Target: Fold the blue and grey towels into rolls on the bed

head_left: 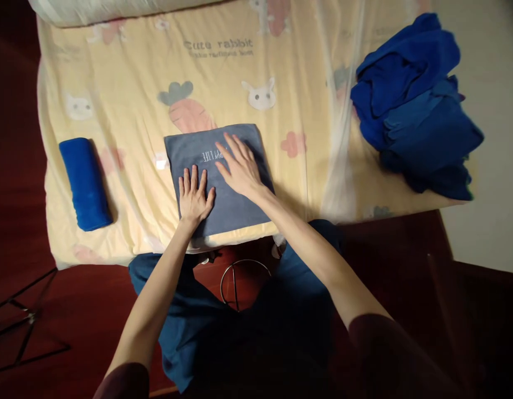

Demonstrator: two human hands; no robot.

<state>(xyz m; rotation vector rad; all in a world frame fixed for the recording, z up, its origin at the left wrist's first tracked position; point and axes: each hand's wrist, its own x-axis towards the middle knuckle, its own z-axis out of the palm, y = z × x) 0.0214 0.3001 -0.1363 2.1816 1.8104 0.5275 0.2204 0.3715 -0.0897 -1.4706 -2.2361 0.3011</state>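
Observation:
A grey-blue cloth (235, 210), roughly square, lies flat at the near edge of the bed in front of me, with white lettering partly covered by fingers. My left hand (194, 200) rests palm down on its left half, fingers spread. On its upper right part lies my right hand (241, 169), also palm down with fingers apart, beside the lettering. Neither hand grips anything. To the left, apart from both hands, sits a bright blue folded cloth (85, 183) in a narrow bundle.
A crumpled heap of blue cloths (414, 105) lies at the right. The yellow sheet (127, 83) has rabbit and carrot prints. A white roll-like item (115, 8) borders the far edge. Black thin metal legs (30, 318) stand on the floor at lower left.

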